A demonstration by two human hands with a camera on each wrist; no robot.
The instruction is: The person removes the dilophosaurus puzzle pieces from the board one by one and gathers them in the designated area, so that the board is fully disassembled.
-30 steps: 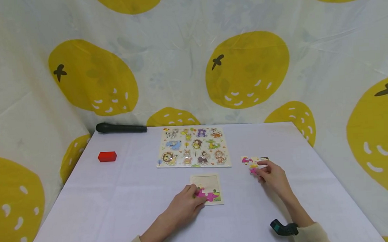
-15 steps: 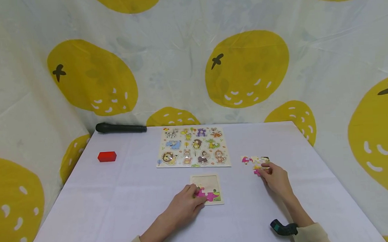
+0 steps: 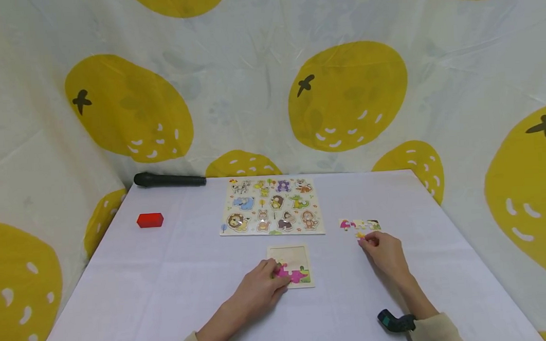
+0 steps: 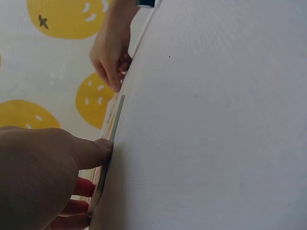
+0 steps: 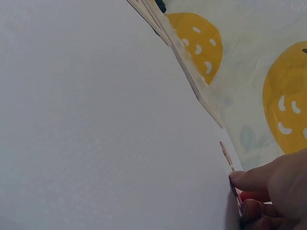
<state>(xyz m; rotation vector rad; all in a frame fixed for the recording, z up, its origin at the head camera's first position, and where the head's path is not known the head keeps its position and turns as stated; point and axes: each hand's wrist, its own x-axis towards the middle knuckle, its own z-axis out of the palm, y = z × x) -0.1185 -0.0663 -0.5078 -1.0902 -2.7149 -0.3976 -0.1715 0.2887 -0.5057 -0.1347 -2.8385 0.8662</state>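
A small square wooden puzzle tray (image 3: 312, 265) lies flat near the middle of the table, with pink and green pieces (image 3: 299, 277) along its lower part. My left hand (image 3: 259, 285) grips the tray's left side; in the left wrist view the thumb presses its near edge (image 4: 106, 175), with the fingers beyond. To the right, my right hand (image 3: 388, 253) pinches a small yellow-and-pink puzzle piece (image 3: 360, 236) at the table surface, its fingers partly covering the piece. Several loose puzzle pieces (image 3: 359, 224) lie just beyond that hand.
A larger animal puzzle board (image 3: 272, 207) lies behind the tray. At the back left rests a black microphone (image 3: 170, 180), with a red block (image 3: 150, 220) nearer. A white cloth covers the table (image 3: 190, 267); a fruit-print curtain (image 3: 250, 89) hangs behind.
My right hand has shifted slightly toward me and right, uncovering more of the loose pieces behind it. The left hand and the tray have stayed in place.
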